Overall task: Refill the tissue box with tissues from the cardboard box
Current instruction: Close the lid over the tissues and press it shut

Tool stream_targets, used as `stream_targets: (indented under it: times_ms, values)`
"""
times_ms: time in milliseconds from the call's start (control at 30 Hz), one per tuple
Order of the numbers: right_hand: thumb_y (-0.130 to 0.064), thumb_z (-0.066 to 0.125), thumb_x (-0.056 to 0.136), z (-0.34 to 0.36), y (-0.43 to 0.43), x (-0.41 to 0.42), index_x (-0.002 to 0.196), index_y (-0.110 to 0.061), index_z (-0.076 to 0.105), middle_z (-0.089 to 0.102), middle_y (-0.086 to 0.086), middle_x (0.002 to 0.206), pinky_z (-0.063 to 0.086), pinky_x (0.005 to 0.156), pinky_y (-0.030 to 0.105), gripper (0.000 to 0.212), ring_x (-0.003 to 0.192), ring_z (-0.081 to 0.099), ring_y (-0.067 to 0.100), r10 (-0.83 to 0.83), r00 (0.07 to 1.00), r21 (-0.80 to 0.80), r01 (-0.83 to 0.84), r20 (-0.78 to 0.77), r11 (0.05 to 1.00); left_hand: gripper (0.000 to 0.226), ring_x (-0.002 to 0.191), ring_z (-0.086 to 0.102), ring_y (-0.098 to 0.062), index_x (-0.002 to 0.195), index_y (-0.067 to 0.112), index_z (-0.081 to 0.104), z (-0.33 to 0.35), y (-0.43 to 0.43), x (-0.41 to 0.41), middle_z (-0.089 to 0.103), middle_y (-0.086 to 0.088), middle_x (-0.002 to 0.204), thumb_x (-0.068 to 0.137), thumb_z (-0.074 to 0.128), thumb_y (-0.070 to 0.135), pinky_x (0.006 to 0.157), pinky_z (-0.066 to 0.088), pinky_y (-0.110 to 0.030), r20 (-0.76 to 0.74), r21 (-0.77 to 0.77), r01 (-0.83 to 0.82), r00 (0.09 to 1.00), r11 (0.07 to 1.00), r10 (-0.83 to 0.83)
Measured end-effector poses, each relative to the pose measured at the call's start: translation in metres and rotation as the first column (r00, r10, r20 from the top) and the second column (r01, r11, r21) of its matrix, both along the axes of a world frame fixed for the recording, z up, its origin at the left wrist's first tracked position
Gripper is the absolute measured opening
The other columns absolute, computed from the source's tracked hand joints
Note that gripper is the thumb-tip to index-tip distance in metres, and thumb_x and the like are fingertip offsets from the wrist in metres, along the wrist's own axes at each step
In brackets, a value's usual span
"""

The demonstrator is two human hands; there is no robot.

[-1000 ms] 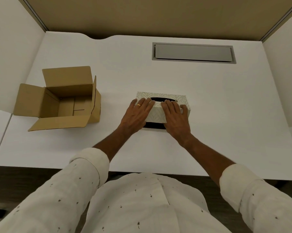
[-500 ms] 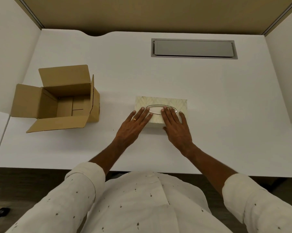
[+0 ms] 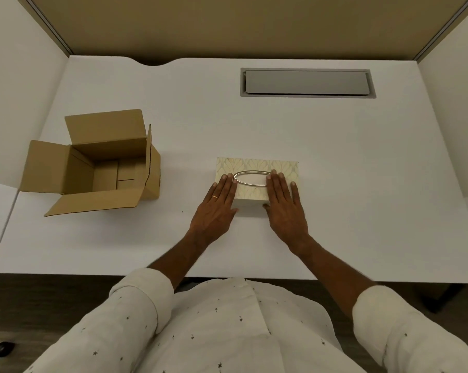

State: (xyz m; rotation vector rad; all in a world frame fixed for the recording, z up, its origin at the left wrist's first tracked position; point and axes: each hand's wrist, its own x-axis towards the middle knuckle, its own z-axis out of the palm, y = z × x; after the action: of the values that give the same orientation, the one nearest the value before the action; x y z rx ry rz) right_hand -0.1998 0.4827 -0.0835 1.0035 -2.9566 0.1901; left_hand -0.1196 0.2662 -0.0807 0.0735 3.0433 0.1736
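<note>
A cream tissue box (image 3: pixel 257 164) with a gold leaf pattern and an oval gold-rimmed slot lies flat on the white desk (image 3: pixel 362 184). My left hand (image 3: pixel 218 204) lies with its fingers on the box's top left part and its thumb at the near wall. My right hand (image 3: pixel 284 204) mirrors it on the right, fingers beside the slot. Both hands press on the box. The brown cardboard box (image 3: pixel 106 168) stands to the left with its flaps spread open. Only bare cardboard shows inside it.
A grey cable hatch (image 3: pixel 307 82) is set into the desk at the back right. White partition walls (image 3: pixel 17 76) rise on the left and right, a beige panel (image 3: pixel 227 22) at the back. The desk's near edge runs just in front of my body.
The patterned box was tilted up over a dark base a second ago. It has come down and now sits flat. My hands have slid apart toward its two ends.
</note>
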Motion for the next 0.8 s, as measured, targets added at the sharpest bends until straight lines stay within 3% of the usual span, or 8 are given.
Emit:
stream_targets:
  times_ms: [167,367,467,567,800]
  values:
    - [-0.03,0.044,0.108,-0.004,0.013,0.021,0.159,0.002,0.015,0.011,0.021,0.169,0.02,0.126,0.053,0.067,0.158,0.008,0.033,-0.193,0.981,-0.058,0.195,0.035,0.979,0.073,0.156,-0.001,-0.031,0.158,0.0,0.005,-0.002,0.002,0.014,0.001,-0.019,0.167,0.106,0.035,0.04,0.127,0.013,-0.043,-0.009,0.019,-0.027,1.0,0.999,0.027]
    - [-0.015,0.049,0.107,0.002,0.008,0.003,0.155,0.008,0.026,0.023,0.026,0.164,0.03,0.123,0.05,0.058,0.154,0.02,0.038,-0.145,0.986,-0.137,0.155,0.081,0.978,0.065,0.155,0.001,-0.032,0.157,-0.002,0.008,0.002,-0.001,0.003,0.003,-0.021,0.167,0.108,0.03,0.034,0.126,0.017,-0.044,-0.009,0.028,-0.035,0.999,0.999,0.035]
    - [-0.015,0.046,0.108,0.005,0.002,-0.014,0.156,0.007,0.022,0.019,0.025,0.166,0.026,0.125,0.049,0.058,0.156,0.015,0.037,-0.138,0.984,-0.118,0.15,0.11,0.982,0.066,0.155,0.003,-0.033,0.157,-0.004,0.009,0.007,-0.007,-0.012,0.005,-0.022,0.166,0.108,0.031,0.035,0.125,0.021,-0.045,0.011,0.035,-0.032,0.999,0.999,0.031]
    - [-0.016,0.041,0.109,0.007,-0.004,-0.027,0.158,0.005,0.015,0.012,0.022,0.168,0.02,0.127,0.047,0.059,0.157,0.009,0.034,-0.146,0.982,-0.088,0.158,0.123,0.984,0.076,0.156,-0.002,-0.03,0.158,-0.002,0.005,0.012,-0.012,-0.026,0.001,-0.019,0.167,0.106,0.03,0.048,0.127,0.013,-0.041,0.045,0.061,-0.043,0.998,0.997,0.04]
    - [-0.035,0.031,0.11,0.012,-0.007,-0.027,0.16,0.002,0.006,0.002,0.019,0.17,0.005,0.128,0.053,0.067,0.158,-0.001,0.03,-0.15,0.985,0.069,0.144,0.091,0.987,0.088,0.156,-0.009,-0.027,0.158,0.001,-0.002,0.016,-0.013,-0.024,-0.007,-0.016,0.168,0.101,0.029,0.06,0.128,0.006,-0.039,0.091,0.094,-0.046,0.995,0.995,0.038]
